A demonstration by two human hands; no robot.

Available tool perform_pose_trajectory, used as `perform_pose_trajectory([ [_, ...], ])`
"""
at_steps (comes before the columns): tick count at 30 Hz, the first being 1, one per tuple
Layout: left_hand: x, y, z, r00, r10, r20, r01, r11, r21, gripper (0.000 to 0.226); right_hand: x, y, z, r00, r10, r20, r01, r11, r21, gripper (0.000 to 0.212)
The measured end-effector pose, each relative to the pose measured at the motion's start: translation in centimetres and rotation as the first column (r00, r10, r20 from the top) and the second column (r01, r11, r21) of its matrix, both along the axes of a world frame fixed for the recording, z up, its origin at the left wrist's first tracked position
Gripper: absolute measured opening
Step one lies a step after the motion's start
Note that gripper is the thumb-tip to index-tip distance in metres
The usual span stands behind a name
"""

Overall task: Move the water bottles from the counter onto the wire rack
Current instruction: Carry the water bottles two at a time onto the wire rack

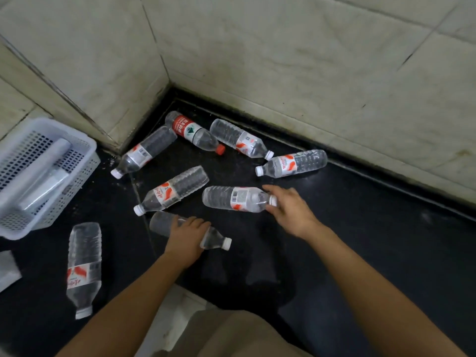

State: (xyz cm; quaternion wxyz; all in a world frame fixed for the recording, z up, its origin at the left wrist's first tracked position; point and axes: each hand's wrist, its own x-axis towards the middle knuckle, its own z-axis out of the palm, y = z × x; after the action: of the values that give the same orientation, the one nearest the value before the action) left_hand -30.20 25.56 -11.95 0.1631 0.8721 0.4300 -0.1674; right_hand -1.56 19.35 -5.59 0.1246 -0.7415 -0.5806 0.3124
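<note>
At the frame's centre, the left hand (186,235) gripped one bottle (215,239) while the right hand (289,210) pinched another bottle (231,199) near its cap; both looked full, heavy and slippery, best held mid-body.

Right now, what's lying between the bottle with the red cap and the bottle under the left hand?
In the head view, one white-capped bottle lies between the red-capped bottle and the bottle under the left hand.

Eight water bottles lie on their sides on the dark table (360,228) in a tiled corner. The left hand (186,238) wraps over one bottle (213,238); the right hand (289,210) touches the capped end of another (231,199). A white basket (85,161) sits at left.
</note>
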Motion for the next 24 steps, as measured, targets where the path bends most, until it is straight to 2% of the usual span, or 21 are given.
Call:
perform_pose_trajectory([
  [2,0.0,0.3,1.2,0.966,0.132,0.221,-0.142,0.989,0.031,0.051,0.5,0.9,2.3,1.000,0.005,-0.005,-0.004,0.995,0.099,0.052],
  [4,0.7,0.8,3.2,0.849,0.319,0.422,-0.337,0.941,-0.033,0.038,0.8,1.9,3.8,1.000,-0.011,-0.028,0.016,0.984,0.175,0.051],
  [6,1.5,1.2,4.9,0.628,0.535,0.564,-0.525,0.827,-0.200,0.037,1.1,2.6,4.3,0.997,-0.055,-0.054,0.066,0.973,0.222,0.053],
  [9,2.2,1.6,5.9,0.255,0.727,0.638,-0.695,0.596,-0.401,0.057,0.9,3.3,3.7,0.960,-0.186,-0.208,0.233,0.945,0.230,0.057],
  [11,2.3,1.6,5.9,0.111,0.764,0.636,-0.720,0.503,-0.478,0.062,0.0,3.6,2.9,0.914,-0.241,-0.326,0.318,0.924,0.211,0.059],
  [12,2.3,1.6,6.0,0.071,0.763,0.643,-0.712,0.490,-0.503,0.062,-0.5,3.8,2.3,0.910,-0.243,-0.335,0.324,0.922,0.211,0.057],
  [15,1.1,1.6,5.1,0.055,0.762,0.645,-0.667,0.509,-0.544,0.060,-2.4,4.1,0.3,0.915,-0.223,-0.336,0.293,0.940,0.173,0.052],
  [18,-0.6,2.4,4.2,0.134,0.856,0.500,-0.573,0.478,-0.666,0.077,-4.2,4.3,-0.5,0.896,-0.185,-0.403,0.243,0.965,0.097,0.060],
  [20,-1.3,2.7,4.3,0.144,0.900,0.411,-0.479,0.427,-0.767,0.077,-5.3,4.4,-0.8,0.903,-0.122,-0.411,0.170,0.982,0.081,0.065],
  [22,-1.3,2.5,4.7,0.189,0.895,0.404,-0.444,0.445,-0.778,0.075,-6.2,4.4,-1.0,0.927,-0.073,-0.368,0.117,0.988,0.099,0.073],
  [24,-1.1,2.1,4.9,0.238,0.873,0.425,-0.427,0.487,-0.762,0.081,-6.7,4.3,-1.2,0.931,-0.095,-0.353,0.141,0.984,0.106,0.076],
])
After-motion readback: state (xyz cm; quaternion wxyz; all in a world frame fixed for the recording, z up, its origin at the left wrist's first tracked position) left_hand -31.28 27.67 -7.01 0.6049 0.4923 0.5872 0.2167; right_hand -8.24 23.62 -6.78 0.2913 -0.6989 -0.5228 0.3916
